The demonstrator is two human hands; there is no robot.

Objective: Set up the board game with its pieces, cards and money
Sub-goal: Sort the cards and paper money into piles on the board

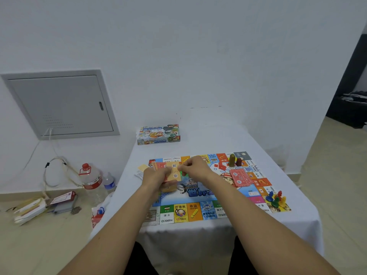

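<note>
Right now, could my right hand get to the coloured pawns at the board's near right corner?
Probably yes: the pawns stand in the open, nothing over them, but the right hand is pinching a card.

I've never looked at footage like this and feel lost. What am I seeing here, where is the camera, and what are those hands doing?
There is no machine: a person wears a wide-angle camera on the head, looking forward and down, so both bare arms reach in from the bottom of the single picture. In front is a small table under a white cloth. A colourful game board lies open on it, and the game box sits at the far end by the wall. On the board are a red card deck, small red houses, taller upright pieces and a cluster of coloured pawns at the near right corner. The left hand grips a stack of paper cards or notes, which of the two is too blurred to tell, and the right hand pinches its top edge. Bottles stand on the floor at left.
</note>
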